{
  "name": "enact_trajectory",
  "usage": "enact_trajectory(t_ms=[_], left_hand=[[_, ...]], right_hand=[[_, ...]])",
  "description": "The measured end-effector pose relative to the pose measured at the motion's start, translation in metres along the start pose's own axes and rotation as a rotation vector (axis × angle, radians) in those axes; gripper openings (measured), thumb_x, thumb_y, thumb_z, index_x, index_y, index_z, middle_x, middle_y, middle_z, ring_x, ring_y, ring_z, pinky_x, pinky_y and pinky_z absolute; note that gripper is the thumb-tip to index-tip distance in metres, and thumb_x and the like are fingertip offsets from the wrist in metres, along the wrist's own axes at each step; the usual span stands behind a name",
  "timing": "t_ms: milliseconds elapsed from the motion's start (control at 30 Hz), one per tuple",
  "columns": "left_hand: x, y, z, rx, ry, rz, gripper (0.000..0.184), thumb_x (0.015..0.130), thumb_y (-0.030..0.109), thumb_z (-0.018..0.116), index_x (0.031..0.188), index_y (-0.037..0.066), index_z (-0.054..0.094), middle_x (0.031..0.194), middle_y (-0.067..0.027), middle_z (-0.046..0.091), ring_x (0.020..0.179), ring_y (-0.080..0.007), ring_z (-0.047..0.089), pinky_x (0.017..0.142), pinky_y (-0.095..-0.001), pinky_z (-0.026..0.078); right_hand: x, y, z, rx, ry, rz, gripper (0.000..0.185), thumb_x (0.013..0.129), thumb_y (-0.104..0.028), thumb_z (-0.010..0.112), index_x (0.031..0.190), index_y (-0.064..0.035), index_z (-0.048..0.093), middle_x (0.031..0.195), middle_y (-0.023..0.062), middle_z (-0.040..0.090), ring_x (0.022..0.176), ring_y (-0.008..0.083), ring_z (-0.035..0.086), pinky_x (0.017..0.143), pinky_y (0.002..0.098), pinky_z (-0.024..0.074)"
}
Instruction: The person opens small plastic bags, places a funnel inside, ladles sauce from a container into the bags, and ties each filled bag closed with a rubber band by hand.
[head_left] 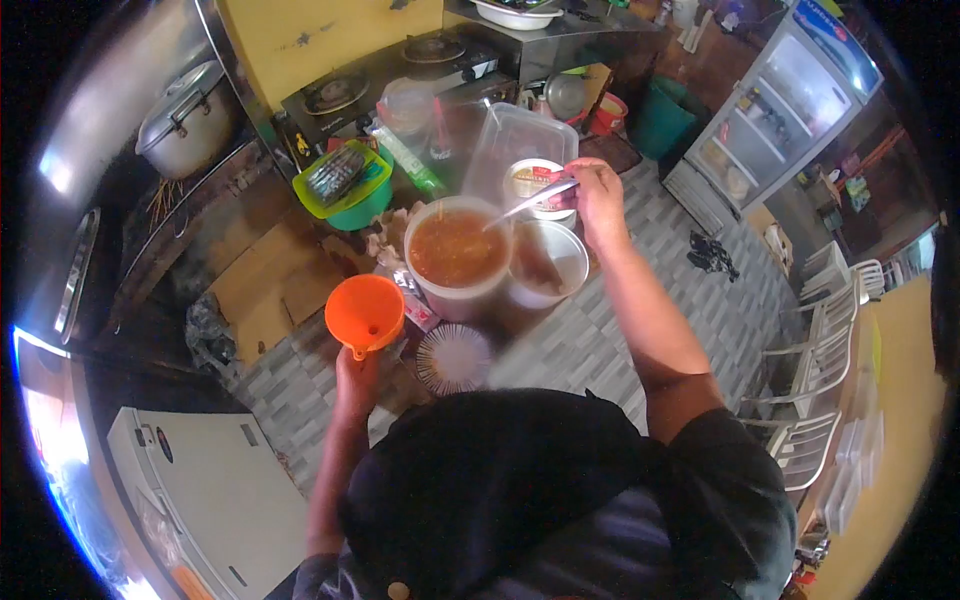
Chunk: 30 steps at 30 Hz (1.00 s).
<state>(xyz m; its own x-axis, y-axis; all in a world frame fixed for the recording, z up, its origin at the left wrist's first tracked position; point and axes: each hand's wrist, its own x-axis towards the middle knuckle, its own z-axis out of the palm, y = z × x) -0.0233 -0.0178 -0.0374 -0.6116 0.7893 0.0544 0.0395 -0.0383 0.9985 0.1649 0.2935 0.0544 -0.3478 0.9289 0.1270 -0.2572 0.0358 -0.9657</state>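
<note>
My left hand (pixel 358 372) is closed around the lower part of an orange funnel (pixel 362 310), whose wide mouth faces up. With my right hand (pixel 597 195) I grip the handle of a metal spoon (pixel 538 199), and its far end reaches into the reddish-brown liquid in a large round tub (pixel 461 247). A smaller white tub (pixel 566 262) stands just right of the large one, with some brown content inside. Behind it is a labelled round container (pixel 527 178). A round, striped-edged item (pixel 453 360) lies below the large tub.
A green basin (pixel 358 200) with a dark package sits at the back left, beside a clear plastic box (pixel 517 150). Farther back is a gas stove (pixel 400 80). A white freezer (pixel 215 500) stands lower left, a glass-door fridge (pixel 780 110) upper right, white chairs (pixel 815 400) at right.
</note>
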Motion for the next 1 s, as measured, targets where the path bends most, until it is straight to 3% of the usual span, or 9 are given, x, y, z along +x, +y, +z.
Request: enact_trajectory(t_ms=[167, 267, 333, 433, 567, 733, 800, 1000], left_hand=[[0.019, -0.014, 0.017, -0.079, -0.047, 0.042, 0.021, 0.087, 0.004, 0.047, 0.106, -0.001, 0.052, 0.098, -0.0058, 0.06, 0.09, -0.0148, 0.055, 0.079, -0.0274, 0.042], [0.03, -0.011, 0.027, -0.138, -0.094, -0.045, 0.021, 0.087, 0.005, 0.047, 0.106, -0.001, 0.052, 0.098, -0.0056, 0.06, 0.089, -0.0134, 0.055, 0.078, -0.0258, 0.042], [0.037, -0.01, 0.033, 0.119, -0.129, 0.038, 0.02, 0.087, 0.006, 0.046, 0.105, 0.0, 0.052, 0.096, -0.0049, 0.06, 0.086, -0.0117, 0.055, 0.076, -0.0244, 0.042], [0.052, -0.01, 0.037, 0.092, -0.275, 0.043, 0.02, 0.087, 0.005, 0.045, 0.105, -0.001, 0.052, 0.096, -0.0046, 0.06, 0.085, -0.0102, 0.054, 0.075, -0.0237, 0.042], [0.053, 0.022, 0.055, 0.253, -0.175, -0.055, 0.019, 0.086, 0.004, 0.045, 0.104, -0.001, 0.052, 0.094, -0.0041, 0.06, 0.083, -0.0099, 0.054, 0.074, -0.0235, 0.042], [0.066, 0.005, 0.064, 0.068, -0.219, 0.122, 0.021, 0.086, 0.003, 0.045, 0.105, -0.001, 0.053, 0.091, -0.0039, 0.06, 0.08, -0.0095, 0.054, 0.069, -0.0226, 0.042], [0.07, 0.003, 0.062, 0.095, -0.259, 0.078, 0.021, 0.086, 0.004, 0.045, 0.104, -0.001, 0.054, 0.091, -0.0039, 0.06, 0.081, -0.0099, 0.054, 0.07, -0.023, 0.043], [0.075, -0.006, 0.06, 0.007, -0.271, 0.095, 0.02, 0.087, 0.006, 0.045, 0.103, 0.0, 0.055, 0.094, -0.0036, 0.061, 0.083, -0.0117, 0.054, 0.073, -0.0256, 0.043]], right_hand=[[0.0, -0.022, -0.007, -0.043, 0.013, 0.038, 0.015, 0.085, -0.012, 0.039, 0.09, 0.0, 0.046, 0.082, 0.0175, 0.061, 0.057, 0.0182, 0.058, 0.051, 0.0281, 0.0491], [-0.002, -0.039, -0.003, -0.032, 0.032, 0.03, 0.015, 0.085, -0.013, 0.039, 0.089, -0.0005, 0.046, 0.081, 0.0173, 0.062, 0.056, 0.0179, 0.057, 0.051, 0.0276, 0.0479], [-0.004, -0.054, -0.001, -0.011, 0.009, -0.017, 0.015, 0.085, -0.013, 0.038, 0.089, -0.0013, 0.047, 0.082, 0.0164, 0.062, 0.055, 0.0171, 0.056, 0.051, 0.0271, 0.0467], [-0.004, -0.081, 0.004, -0.02, -0.038, -0.049, 0.014, 0.085, -0.012, 0.038, 0.09, -0.0016, 0.047, 0.082, 0.0161, 0.062, 0.055, 0.0164, 0.056, 0.051, 0.0264, 0.0463], [-0.006, -0.113, 0.01, -0.08, -0.115, -0.122, 0.015, 0.084, -0.014, 0.039, 0.088, -0.002, 0.048, 0.083, 0.0163, 0.062, 0.055, 0.0154, 0.056, 0.05, 0.0253, 0.046], [-0.022, -0.137, 0.023, -0.083, -0.159, -0.168, 0.016, 0.085, -0.013, 0.039, 0.09, -0.0009, 0.048, 0.085, 0.0179, 0.062, 0.056, 0.0163, 0.057, 0.051, 0.0256, 0.0467], [-0.028, -0.142, 0.027, -0.025, -0.193, -0.216, 0.017, 0.083, -0.014, 0.045, 0.089, 0.0018, 0.05, 0.08, 0.0182, 0.062, 0.055, 0.0207, 0.059, 0.047, 0.0261, 0.0481], [-0.051, -0.155, 0.034, -0.039, -0.303, -0.3, 0.015, 0.086, -0.013, 0.042, 0.091, 0.0001, 0.05, 0.085, 0.0197, 0.061, 0.058, 0.0183, 0.058, 0.051, 0.026, 0.0476]])
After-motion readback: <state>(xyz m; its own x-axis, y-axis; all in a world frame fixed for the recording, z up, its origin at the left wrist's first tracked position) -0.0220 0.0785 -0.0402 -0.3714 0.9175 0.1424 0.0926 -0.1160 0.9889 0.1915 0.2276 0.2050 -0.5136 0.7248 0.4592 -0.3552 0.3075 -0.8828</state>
